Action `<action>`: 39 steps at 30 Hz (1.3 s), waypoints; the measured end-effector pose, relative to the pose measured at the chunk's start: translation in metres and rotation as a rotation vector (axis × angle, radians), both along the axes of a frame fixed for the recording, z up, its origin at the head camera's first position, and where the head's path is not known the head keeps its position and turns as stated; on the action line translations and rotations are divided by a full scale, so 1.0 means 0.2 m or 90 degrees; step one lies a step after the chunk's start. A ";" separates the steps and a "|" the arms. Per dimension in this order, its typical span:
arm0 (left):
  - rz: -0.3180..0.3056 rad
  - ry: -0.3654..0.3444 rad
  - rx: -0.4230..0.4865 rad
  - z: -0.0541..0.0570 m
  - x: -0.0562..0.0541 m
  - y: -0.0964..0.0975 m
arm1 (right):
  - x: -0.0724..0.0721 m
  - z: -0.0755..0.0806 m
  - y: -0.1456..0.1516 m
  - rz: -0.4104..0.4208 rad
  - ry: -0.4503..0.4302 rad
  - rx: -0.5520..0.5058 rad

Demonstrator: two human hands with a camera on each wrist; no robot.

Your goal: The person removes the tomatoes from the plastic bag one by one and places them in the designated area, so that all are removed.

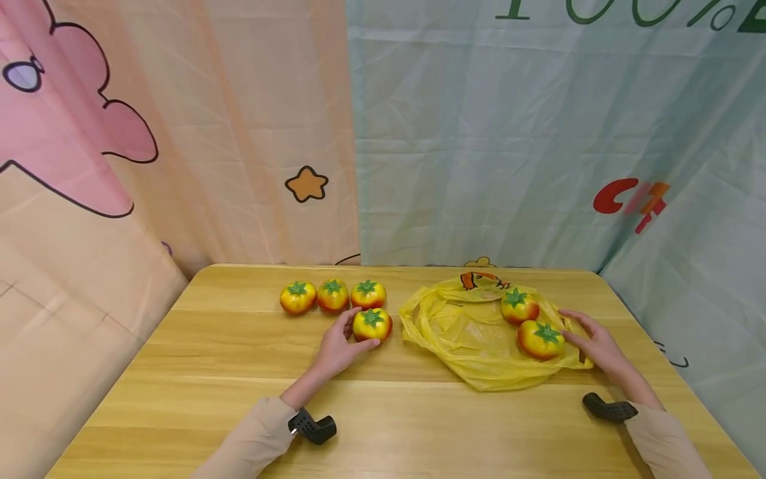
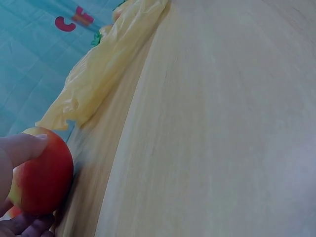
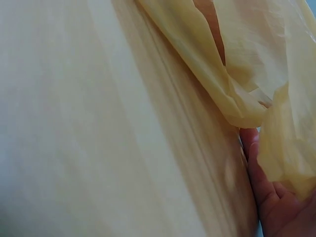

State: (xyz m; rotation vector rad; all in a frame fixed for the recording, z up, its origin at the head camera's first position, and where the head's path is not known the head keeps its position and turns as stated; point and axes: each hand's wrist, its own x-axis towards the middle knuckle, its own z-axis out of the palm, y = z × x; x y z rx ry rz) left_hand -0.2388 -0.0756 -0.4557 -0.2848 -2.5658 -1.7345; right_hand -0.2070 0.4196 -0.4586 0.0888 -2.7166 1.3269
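Among the yellow bag's [image 1: 457,336] folds: we count two tomatoes [image 1: 540,340].
Farther left of the bag: we count three more tomatoes [image 1: 333,295], in a row.
Left hand [image 1: 341,349]: we grip one tomato [image 1: 372,326] just left of the bag.
Right hand [image 1: 603,347]: fingers loosely apart at the bag's right edge.
Beneath the bag: one table [image 1: 419,439].

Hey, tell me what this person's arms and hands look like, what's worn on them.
The left hand and right hand are gloveless. The left sleeve and right sleeve are plain beige. Each wrist carries a bent, dotted black device, left and right; no cables show.
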 end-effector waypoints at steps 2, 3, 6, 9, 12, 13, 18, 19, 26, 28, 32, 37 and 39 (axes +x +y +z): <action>-0.002 -0.002 -0.004 0.00 0.00 0.00 | 0.00 0.00 0.00 -0.001 0.010 0.006; -0.001 -0.005 -0.004 0.01 0.00 0.00 | 0.00 0.00 0.01 -0.002 0.017 0.009; 0.005 -0.012 -0.003 0.01 -0.01 0.00 | -0.01 -0.01 0.01 0.003 0.030 -0.003; 0.012 -0.018 0.001 0.01 -0.02 0.00 | -0.01 -0.02 0.01 0.010 0.039 -0.020; 0.017 -0.023 0.004 0.01 -0.02 0.00 | -0.01 -0.02 0.01 0.011 0.041 -0.030; 0.019 -0.027 0.007 0.01 -0.02 0.00 | -0.01 -0.02 0.01 0.010 0.040 -0.031; 0.023 -0.034 0.019 0.01 -0.02 0.00 | -0.01 -0.01 0.01 0.009 0.034 -0.032; 0.023 -0.035 0.022 0.01 -0.02 0.00 | -0.01 -0.01 0.00 0.009 0.033 -0.034; 0.046 -0.037 0.061 0.01 0.01 -0.01 | -0.01 -0.02 0.00 0.012 0.029 -0.042; 0.059 -0.034 0.068 0.01 0.02 -0.01 | 0.00 -0.01 0.00 0.008 0.021 -0.029; 0.076 -0.013 0.077 0.03 0.06 -0.02 | 0.00 -0.01 0.00 -0.004 0.006 0.000; 0.098 0.042 0.087 0.07 0.11 0.01 | 0.00 -0.01 0.00 -0.005 0.006 0.003; 0.105 0.074 0.094 0.09 0.12 0.03 | 0.00 -0.01 0.01 -0.003 0.009 -0.005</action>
